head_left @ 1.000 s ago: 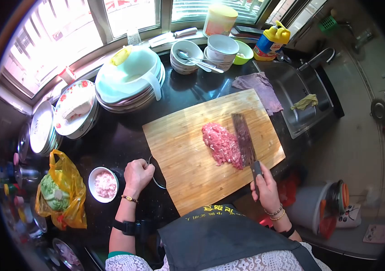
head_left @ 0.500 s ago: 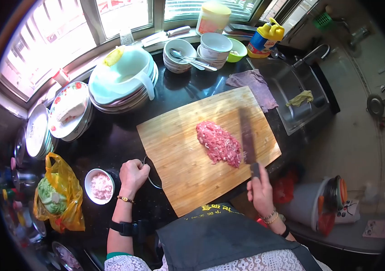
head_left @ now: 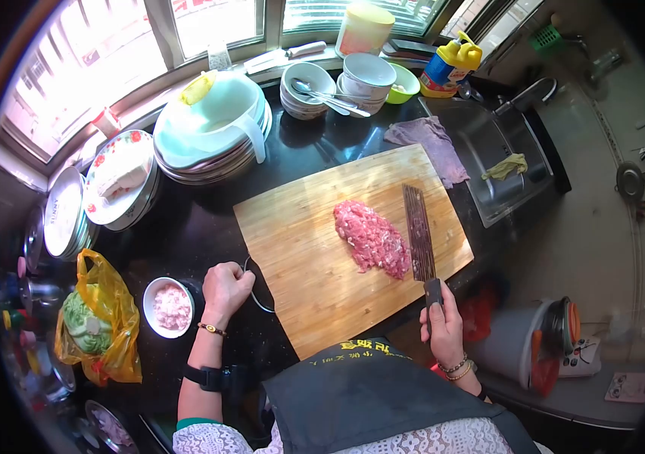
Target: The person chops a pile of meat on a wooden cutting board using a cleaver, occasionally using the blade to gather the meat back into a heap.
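A wooden cutting board [head_left: 300, 234] lies on the dark counter with a pile of pink minced meat [head_left: 370, 237] on its right half. My right hand [head_left: 444, 321] grips the handle of a cleaver [head_left: 419, 232], whose broad blade stands just right of the meat. My left hand [head_left: 225, 291] rests as a fist on the counter at the board's left edge, touching a thin wire loop [head_left: 254, 291] there.
A small white bowl of minced meat [head_left: 168, 306] and a yellow bag with cabbage [head_left: 95, 321] sit to the left. Stacked plates [head_left: 209, 136], bowls with spoons [head_left: 330, 87], a purple cloth [head_left: 428, 144] and the sink [head_left: 500, 159] ring the board.
The cleaver rose off the board half a second ago and has come down again beside the meat. My left hand has stayed put.
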The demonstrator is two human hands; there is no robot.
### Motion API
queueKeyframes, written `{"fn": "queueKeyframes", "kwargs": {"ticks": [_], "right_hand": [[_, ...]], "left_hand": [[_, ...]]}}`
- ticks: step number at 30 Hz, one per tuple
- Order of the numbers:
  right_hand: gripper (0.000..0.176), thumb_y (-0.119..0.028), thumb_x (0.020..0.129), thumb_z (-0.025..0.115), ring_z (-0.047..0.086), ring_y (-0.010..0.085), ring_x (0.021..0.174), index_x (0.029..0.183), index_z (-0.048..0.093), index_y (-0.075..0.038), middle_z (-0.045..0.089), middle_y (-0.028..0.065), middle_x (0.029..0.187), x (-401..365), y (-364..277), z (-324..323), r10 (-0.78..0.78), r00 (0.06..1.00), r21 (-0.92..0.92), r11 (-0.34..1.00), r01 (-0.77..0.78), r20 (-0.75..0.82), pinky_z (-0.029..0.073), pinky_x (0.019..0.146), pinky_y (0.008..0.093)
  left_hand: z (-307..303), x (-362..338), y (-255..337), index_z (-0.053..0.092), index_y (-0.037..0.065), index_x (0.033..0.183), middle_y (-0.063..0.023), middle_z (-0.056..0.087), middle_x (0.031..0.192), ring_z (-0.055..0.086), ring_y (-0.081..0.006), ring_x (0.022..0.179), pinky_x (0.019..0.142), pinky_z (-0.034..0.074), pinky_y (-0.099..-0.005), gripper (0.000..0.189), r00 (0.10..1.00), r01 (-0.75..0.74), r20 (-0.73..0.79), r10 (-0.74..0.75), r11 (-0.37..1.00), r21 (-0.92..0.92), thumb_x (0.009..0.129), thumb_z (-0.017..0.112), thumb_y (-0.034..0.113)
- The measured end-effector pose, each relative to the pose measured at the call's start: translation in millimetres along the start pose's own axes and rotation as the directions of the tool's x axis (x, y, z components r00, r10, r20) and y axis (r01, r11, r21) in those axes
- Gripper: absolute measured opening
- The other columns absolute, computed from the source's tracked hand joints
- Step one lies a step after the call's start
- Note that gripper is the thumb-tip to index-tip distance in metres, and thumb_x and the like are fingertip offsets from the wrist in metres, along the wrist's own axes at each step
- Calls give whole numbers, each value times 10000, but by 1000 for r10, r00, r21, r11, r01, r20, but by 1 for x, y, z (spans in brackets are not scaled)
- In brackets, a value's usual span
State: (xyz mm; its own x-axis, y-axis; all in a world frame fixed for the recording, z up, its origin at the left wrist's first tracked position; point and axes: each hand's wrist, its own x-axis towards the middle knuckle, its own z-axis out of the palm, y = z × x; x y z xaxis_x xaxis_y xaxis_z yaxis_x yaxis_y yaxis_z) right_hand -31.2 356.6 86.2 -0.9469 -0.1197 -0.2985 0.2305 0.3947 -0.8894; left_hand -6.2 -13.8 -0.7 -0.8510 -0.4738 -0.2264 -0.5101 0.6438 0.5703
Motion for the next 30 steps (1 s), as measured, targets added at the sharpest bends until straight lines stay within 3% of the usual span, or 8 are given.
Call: {"fn": "queueKeyframes", "kwargs": {"ticks": [3,4,11,15,19,23,28,30], "right_hand": [[451,-198,1002,396,436,41,489,1426,311,-70,517,21,747,3,14,2,28,1000,7,1000,-28,-12,389,446,184],[452,-197,1003,395,434,41,485,1428,308,-69,517,19,749,7,16,1,115,993,4,993,-115,25,386,444,179],[444,-157,984,421,437,16,488,1412,356,-63,527,-4,714,-2,5,0,-26,997,20,999,28,-69,380,449,182],[444,-136,977,426,444,20,487,1406,357,-48,536,-3,720,2,8,-1,93,996,-11,996,-93,-12,384,453,184],[432,-130,976,428,446,20,489,1395,376,-38,535,-2,719,-5,10,-3,-31,998,-14,999,30,-60,384,453,182],[434,-193,1004,392,442,31,498,1414,329,-65,532,18,770,1,14,-9,105,994,-11,994,-104,12,386,453,165],[434,-217,1008,389,440,37,484,1411,329,-69,530,19,762,-3,10,-8,19,999,21,1000,-18,-39,386,448,169],[434,-217,1009,382,442,38,487,1415,321,-74,532,23,771,-1,18,-9,102,995,52,993,-102,-8,385,448,170]], "left_hand": [[3,2,1,636,-4,598,-205,604,617,619,-368,617,611,505,-419,224,1000,-9,3,9,1000,-7,655,588,208],[2,2,2,635,-4,596,-205,604,615,619,-368,616,611,505,-420,223,1000,-9,8,9,1000,-9,655,588,207],[2,3,2,631,-4,590,-201,602,610,618,-365,614,610,506,-416,228,1000,1,0,-1,1000,-9,653,589,211],[0,3,2,634,-2,592,-202,604,614,621,-364,619,611,508,-413,229,1000,8,-9,-8,1000,-15,653,589,213],[2,3,2,643,1,602,-202,611,627,626,-363,631,615,510,-409,227,1000,0,-8,0,1000,2,653,591,216],[2,3,3,644,2,603,-203,612,629,626,-363,631,618,511,-413,228,1000,-3,-10,3,1000,-13,654,590,217],[2,2,3,640,1,600,-202,611,630,624,-362,628,619,510,-414,228,1000,3,1,-3,1000,3,655,589,217],[1,2,2,637,0,599,-202,611,630,622,-363,627,618,509,-414,229,1000,8,9,-8,1000,-1,655,588,218]]}}
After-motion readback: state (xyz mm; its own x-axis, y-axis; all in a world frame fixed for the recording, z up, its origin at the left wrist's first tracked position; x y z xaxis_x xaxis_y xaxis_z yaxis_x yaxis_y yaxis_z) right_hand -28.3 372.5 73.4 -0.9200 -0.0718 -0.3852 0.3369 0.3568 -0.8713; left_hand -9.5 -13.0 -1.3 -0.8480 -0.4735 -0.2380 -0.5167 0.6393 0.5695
